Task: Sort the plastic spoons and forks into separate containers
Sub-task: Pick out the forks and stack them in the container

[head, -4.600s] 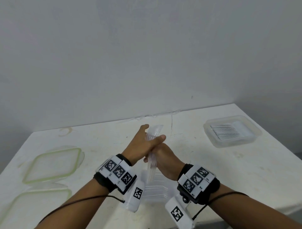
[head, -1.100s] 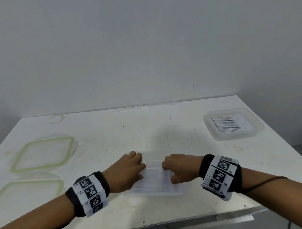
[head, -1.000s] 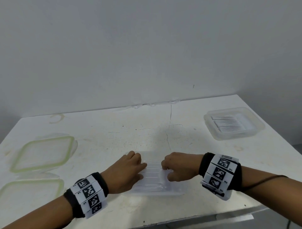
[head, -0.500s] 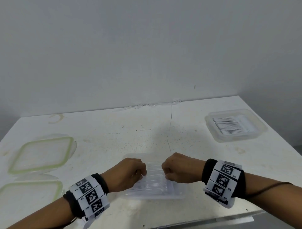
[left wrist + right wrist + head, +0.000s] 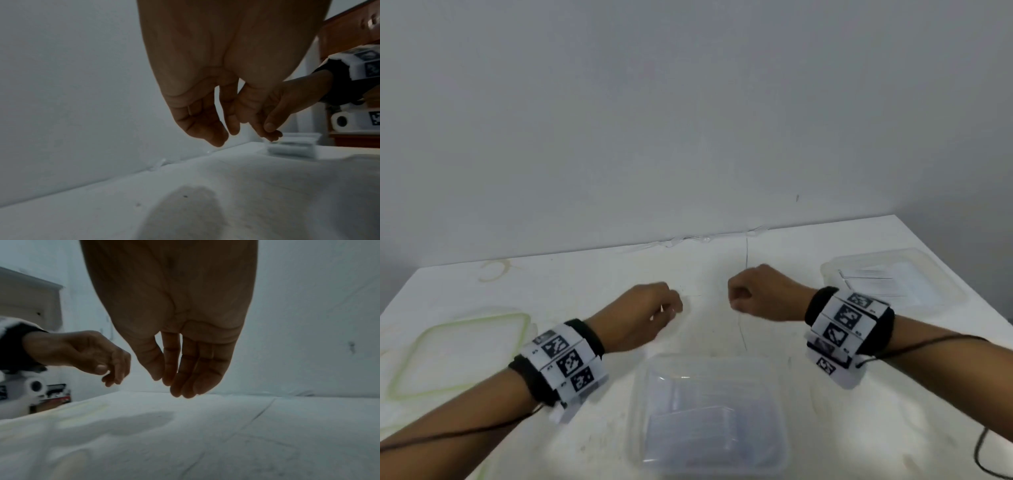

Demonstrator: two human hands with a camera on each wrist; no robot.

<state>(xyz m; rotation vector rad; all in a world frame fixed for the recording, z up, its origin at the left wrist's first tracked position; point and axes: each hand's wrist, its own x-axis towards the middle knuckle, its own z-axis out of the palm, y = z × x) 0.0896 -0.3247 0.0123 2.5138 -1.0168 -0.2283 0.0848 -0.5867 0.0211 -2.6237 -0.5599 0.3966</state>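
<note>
Lids (image 5: 458,353): two green-rimmed clear lids lay flat at the table's left side, one behind the other; the nearer one (image 5: 400,435) was cut off by the frame edge.
Left hand (image 5: 643,317): hung above the table behind the near tub, fingers loosely curled downward and holding nothing, as the left wrist view showed (image 5: 207,100).
Table (image 5: 585,274): white, stained, with a thin dark crack running toward the wall between the hands.
Near tub (image 5: 709,416): clear plastic, at the front edge, in front of and between the two hands, touched by neither. It held a flat stack of clear cutlery; spoons or forks, I could not tell through the blur.
Right hand (image 5: 760,294): raised over the table right of the crack, well apart from the left hand. It looked fist-like from the head view, yet the right wrist view showed the fingers (image 5: 193,369) hanging slack, close together, nothing in them.
Far tub (image 5: 887,281): clear, at the right rear of the table, behind the right wrist, with a layer of clear cutlery lying side by side; its kind was too faint to tell.
Wrist bands (image 5: 849,322): black bands with black-and-white marker tiles on both wrists, a thin dark cable trailing back along each forearm.
</note>
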